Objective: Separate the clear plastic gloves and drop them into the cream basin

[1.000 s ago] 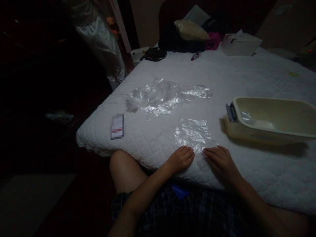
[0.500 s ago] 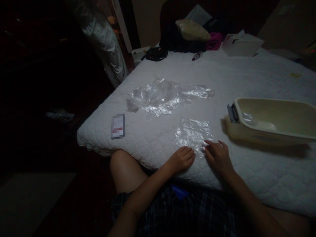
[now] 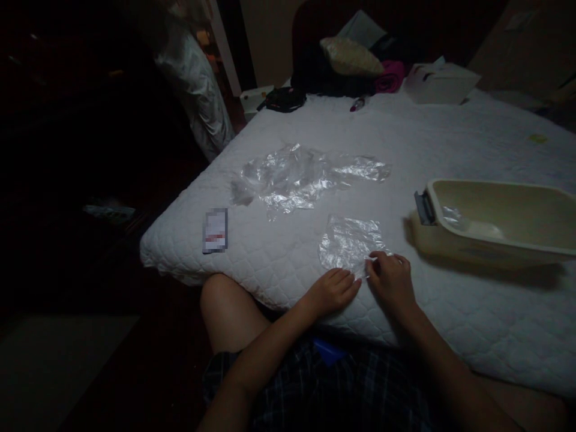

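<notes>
A clear, crinkled plastic bag [image 3: 348,243] lies spread on the white quilted bed in front of me. My left hand [image 3: 335,292] rests flat, fingers stretched out, on the bag's near edge. At the bag's near right corner, my right hand [image 3: 391,279] has its thumb and fingers curled together in a pinch on the plastic. Farther back, more crumpled clear plastic bags [image 3: 292,177] lie in a loose heap, touched by neither hand.
To the right stands a cream plastic bin [image 3: 477,255] with a grey latch and some clear plastic inside. A blurred-out phone-like rectangle [image 3: 215,231] lies at the left. A white box [image 3: 443,84], a pink roll [image 3: 389,76] and a dark bag [image 3: 285,99] sit at the back.
My right hand has moved slightly left and its fingers have closed in on the bag's near corner, drawing the plastic there up a little. My left hand has barely shifted.
</notes>
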`<action>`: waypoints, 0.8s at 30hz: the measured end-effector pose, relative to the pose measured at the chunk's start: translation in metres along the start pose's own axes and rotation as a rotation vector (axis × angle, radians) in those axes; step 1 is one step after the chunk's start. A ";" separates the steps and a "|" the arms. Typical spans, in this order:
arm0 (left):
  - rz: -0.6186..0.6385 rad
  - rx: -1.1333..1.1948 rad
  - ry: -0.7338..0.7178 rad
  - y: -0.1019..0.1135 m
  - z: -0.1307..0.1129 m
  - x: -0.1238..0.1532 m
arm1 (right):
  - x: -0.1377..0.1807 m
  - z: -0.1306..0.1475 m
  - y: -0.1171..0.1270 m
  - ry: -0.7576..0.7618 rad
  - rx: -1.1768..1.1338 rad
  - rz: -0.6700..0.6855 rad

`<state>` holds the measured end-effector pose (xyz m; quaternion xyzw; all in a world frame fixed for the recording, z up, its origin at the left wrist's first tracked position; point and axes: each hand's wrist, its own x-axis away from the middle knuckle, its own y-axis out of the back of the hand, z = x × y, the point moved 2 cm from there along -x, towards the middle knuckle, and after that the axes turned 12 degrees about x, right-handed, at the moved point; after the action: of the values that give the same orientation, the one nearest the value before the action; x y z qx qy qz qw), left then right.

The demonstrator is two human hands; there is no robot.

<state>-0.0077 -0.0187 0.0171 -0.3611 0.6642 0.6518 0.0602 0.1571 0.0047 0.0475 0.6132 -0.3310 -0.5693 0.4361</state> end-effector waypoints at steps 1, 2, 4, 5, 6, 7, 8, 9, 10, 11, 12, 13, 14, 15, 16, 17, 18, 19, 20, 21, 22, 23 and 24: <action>-0.006 0.000 0.001 0.000 0.000 0.000 | -0.001 0.001 0.000 -0.003 0.008 0.002; -0.012 0.000 0.002 0.000 0.000 0.000 | -0.001 0.002 0.001 -0.007 0.015 0.001; -0.019 -0.001 0.000 -0.001 0.000 0.000 | -0.003 0.005 0.001 -0.021 0.033 -0.002; -0.019 0.000 -0.002 -0.001 0.000 0.000 | -0.003 0.006 0.002 -0.029 0.043 0.000; -0.018 0.001 -0.005 -0.002 0.000 0.001 | -0.004 0.007 0.002 -0.035 0.052 0.001; -0.021 0.002 -0.008 -0.002 0.000 0.001 | -0.005 0.008 0.002 -0.041 0.060 0.002; -0.022 0.003 -0.010 -0.002 0.000 0.001 | -0.006 0.009 0.002 -0.046 0.068 0.001; -0.019 0.005 -0.012 -0.003 0.001 0.002 | -0.008 0.010 0.002 -0.051 0.077 -0.001; -0.011 0.006 -0.010 -0.003 0.001 0.002 | -0.009 0.011 0.002 -0.055 0.088 -0.003; 0.001 0.008 -0.006 -0.003 0.001 0.002 | -0.010 0.013 0.002 -0.059 0.102 -0.003; 0.017 0.011 -0.001 -0.003 0.001 0.002 | -0.011 0.014 0.003 -0.066 0.120 0.001; 0.034 0.013 0.005 -0.004 0.001 0.002 | -0.013 0.015 0.003 -0.073 0.142 0.008; 0.048 0.014 0.010 -0.003 0.001 0.002 | -0.014 0.017 0.004 -0.083 0.168 0.017; 0.056 0.012 0.014 -0.003 0.001 0.001 | -0.015 0.019 0.005 -0.095 0.195 0.029; 0.059 0.009 0.015 -0.003 0.001 0.001 | -0.016 0.020 0.005 -0.107 0.221 0.042; 0.058 0.004 0.013 -0.002 0.000 0.001 | -0.017 0.022 0.006 -0.117 0.244 0.055; 0.054 -0.002 0.008 -0.002 0.000 0.000 | -0.018 0.023 0.006 -0.125 0.262 0.066; 0.047 -0.007 0.004 -0.001 0.000 0.000 | -0.019 0.025 0.006 -0.132 0.273 0.072; 0.041 -0.011 0.000 0.000 0.000 0.000 | -0.020 0.026 0.006 -0.136 0.277 0.072; 0.041 -0.013 -0.004 0.000 0.000 0.000 | -0.021 0.026 0.007 -0.138 0.272 0.063; 0.044 -0.012 -0.005 0.000 0.000 0.000 | -0.021 0.027 0.007 -0.137 0.259 0.045; 0.050 -0.010 -0.006 0.000 0.000 0.000 | -0.021 0.027 0.007 -0.130 0.235 0.020; 0.054 -0.007 -0.005 -0.001 0.000 0.000 | -0.022 0.027 0.007 -0.112 0.199 -0.009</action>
<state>-0.0074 -0.0188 0.0166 -0.3414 0.6713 0.6565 0.0431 0.1286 0.0173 0.0632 0.6223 -0.4071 -0.5689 0.3512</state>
